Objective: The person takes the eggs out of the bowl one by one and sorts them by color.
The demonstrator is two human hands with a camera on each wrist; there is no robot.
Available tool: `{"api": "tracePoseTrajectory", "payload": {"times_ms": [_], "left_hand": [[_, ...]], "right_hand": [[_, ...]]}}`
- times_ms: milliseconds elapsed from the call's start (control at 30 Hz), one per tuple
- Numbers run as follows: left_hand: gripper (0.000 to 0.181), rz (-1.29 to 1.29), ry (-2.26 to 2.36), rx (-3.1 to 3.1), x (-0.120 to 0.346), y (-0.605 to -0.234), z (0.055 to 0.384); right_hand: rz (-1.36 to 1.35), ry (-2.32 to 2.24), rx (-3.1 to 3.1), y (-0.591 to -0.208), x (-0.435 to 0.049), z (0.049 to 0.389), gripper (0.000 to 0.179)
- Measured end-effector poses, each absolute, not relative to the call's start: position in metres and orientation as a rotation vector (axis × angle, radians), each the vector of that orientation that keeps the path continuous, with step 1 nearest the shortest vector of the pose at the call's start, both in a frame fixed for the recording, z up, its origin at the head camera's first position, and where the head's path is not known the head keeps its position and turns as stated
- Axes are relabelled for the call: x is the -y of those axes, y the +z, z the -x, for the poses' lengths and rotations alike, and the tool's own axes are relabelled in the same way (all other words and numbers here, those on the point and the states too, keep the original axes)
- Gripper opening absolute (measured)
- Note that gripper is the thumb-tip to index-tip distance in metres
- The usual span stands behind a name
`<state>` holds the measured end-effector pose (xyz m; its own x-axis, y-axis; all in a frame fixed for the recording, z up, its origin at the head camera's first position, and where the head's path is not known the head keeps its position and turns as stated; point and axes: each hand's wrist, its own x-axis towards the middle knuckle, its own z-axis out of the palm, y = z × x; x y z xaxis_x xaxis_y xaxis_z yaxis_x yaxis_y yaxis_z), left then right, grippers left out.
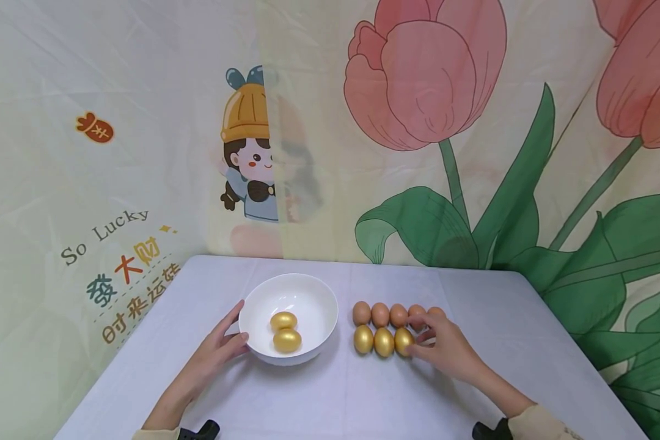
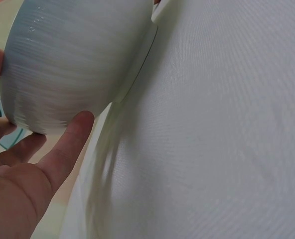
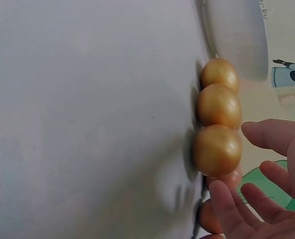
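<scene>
A white bowl [image 1: 319, 345] stands at the table's left-centre with two golden eggs [image 1: 287, 340] inside. My left hand [image 1: 214, 351] holds the bowl's left side; in the left wrist view its digits lie spread against the outer wall. Right of the bowl, three golden eggs [image 1: 384, 342] form a front row, with several brown eggs [image 1: 380, 315] lined up behind. At the rightmost golden egg [image 3: 217, 151] is my right hand [image 1: 445, 345], thumb and fingers parted around it and not closed on it. That hand partly hides the right-hand brown eggs.
A white cloth covers the table [image 1: 341, 403]. Behind it hangs a printed curtain [image 1: 319, 122] with tulips and a cartoon figure, meeting the table's back edge. Dark bands [image 1: 492, 431] sit at both wrists.
</scene>
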<state>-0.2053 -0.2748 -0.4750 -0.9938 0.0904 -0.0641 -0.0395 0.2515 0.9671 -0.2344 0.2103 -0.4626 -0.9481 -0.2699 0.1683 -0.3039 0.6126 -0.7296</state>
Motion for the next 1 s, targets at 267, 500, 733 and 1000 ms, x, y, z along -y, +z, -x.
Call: {"api": "tracePoseTrajectory", "payload": {"times_ms": [267, 500, 733, 1000], "left_hand": [[0.079, -0.049, 1.865, -2.400, 0.274, -0.473, 0.205], [0.080, -0.036, 1.851, -2.406, 0.275, -0.472, 0.204], [0.080, -0.057, 1.868, -2.391, 0.277, -0.475, 0.205], [0.080, -0.074, 1.875, -2.385, 0.276, -0.475, 0.205]], "right_hand": [[-0.541, 1.122, 2.743, -0.437, -0.205, 0.233, 0.050], [-0.610, 1.169, 2.728, -0.424, -0.185, 0.234, 0.049], [-0.707, 1.317, 2.697, -0.414, -0.155, 0.234, 0.050], [-0.740, 1.398, 2.686, -0.406, -0.117, 0.242, 0.054]]}}
